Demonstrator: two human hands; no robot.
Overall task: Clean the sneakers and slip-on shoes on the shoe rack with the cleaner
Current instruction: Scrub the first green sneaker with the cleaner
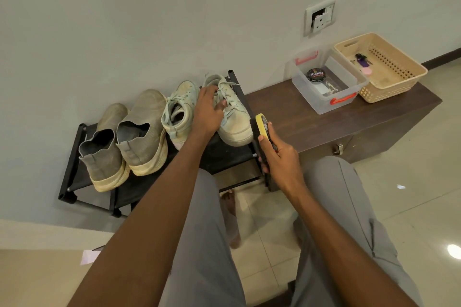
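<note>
Yellow cleaner (262, 127) — right hand (279, 157); left hand (208, 112) — sneaker (234, 117)

My left hand (208, 109) covers the tongue and part of the laces of the right sneaker (234, 112). Right hand (279, 157) hides most of the cleaner (263, 127); only its yellow end shows. Small items in the clear box (326, 83) and beige basket (389, 70) too small to identify. Rack's (74, 157) lower shelf mostly blocked by my legs.

left arm: stretched forward, bare | left hand (208, 112): palm down, fingers loosely curled, resting on something | right arm: bent in at elbow | right hand (280, 157): fingers and thumb wrapped in a grip | knees apart, seated
</note>
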